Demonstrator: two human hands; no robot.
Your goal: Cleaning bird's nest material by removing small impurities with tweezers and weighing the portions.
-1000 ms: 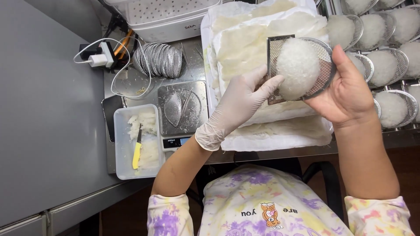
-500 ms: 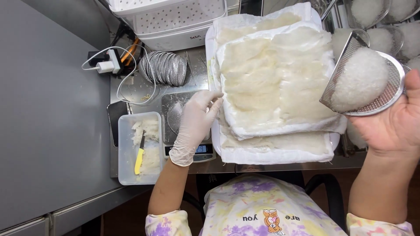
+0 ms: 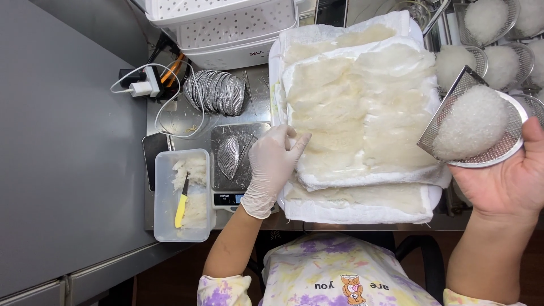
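My right hand (image 3: 501, 181), bare, holds a round metal mesh mould (image 3: 498, 148) heaped with a white fibrous mass (image 3: 470, 129), out to the right of the tray. A square mesh piece (image 3: 447, 105) leans against the mass. My left hand (image 3: 273, 161), in a thin white glove, rests open at the left edge of a white cloth-lined tray (image 3: 300, 211). The tray holds flat pale translucent sheets (image 3: 362, 107). Left of the glove, a single oval mesh mould (image 3: 228, 157) lies on a digital scale (image 3: 238, 192).
A row of stacked oval mesh moulds (image 3: 215, 90) stands behind the scale. A clear plastic box (image 3: 167, 226) with white scraps and a yellow-handled tool (image 3: 181, 205) sits at the front left. Filled moulds (image 3: 501, 56) line the back right. A perforated white container (image 3: 226, 22) and a charger cable (image 3: 141, 88) lie behind.
My right hand carried the filled mould from over the tray out to the right. My left hand let go of it and dropped to the tray's left edge.
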